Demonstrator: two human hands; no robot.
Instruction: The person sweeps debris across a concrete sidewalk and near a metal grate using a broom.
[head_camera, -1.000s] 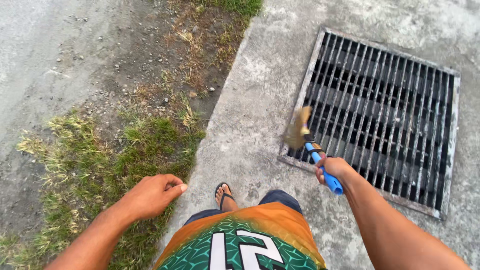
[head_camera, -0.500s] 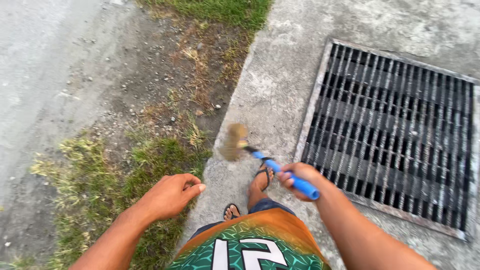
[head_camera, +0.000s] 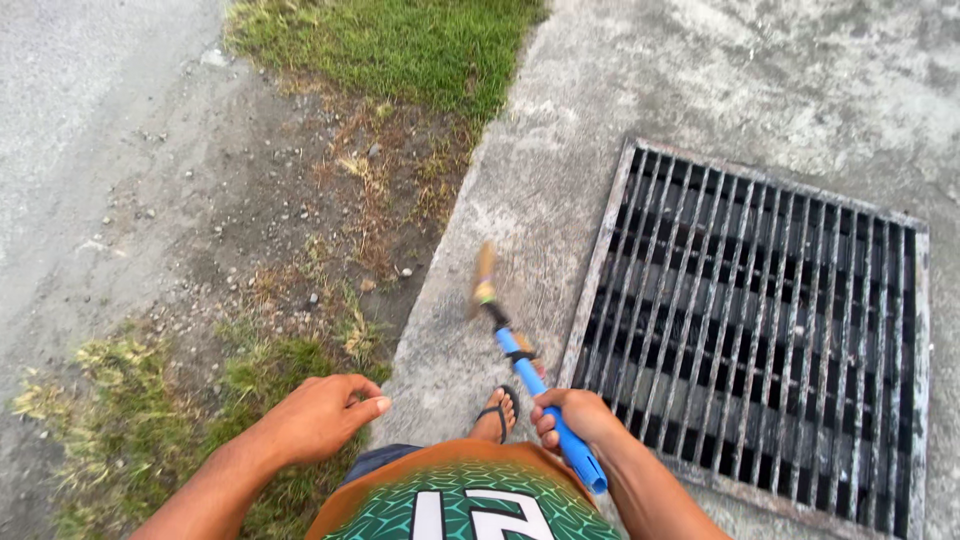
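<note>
Gripping blue-handled brush in right hand, fingers wrapped tight round the handle's lower part. Running long axis up-left from the hand, bristle end hovering over concrete slab, just left of drain grate. Hanging left hand loosely curled, holding nothing, over grass, well apart from the brush.

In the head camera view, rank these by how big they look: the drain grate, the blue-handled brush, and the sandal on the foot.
1. Drain grate, by far the largest.
2. Blue-handled brush, long but thin, held in the right hand.
3. Sandal, smallest; only its front shows.
</note>
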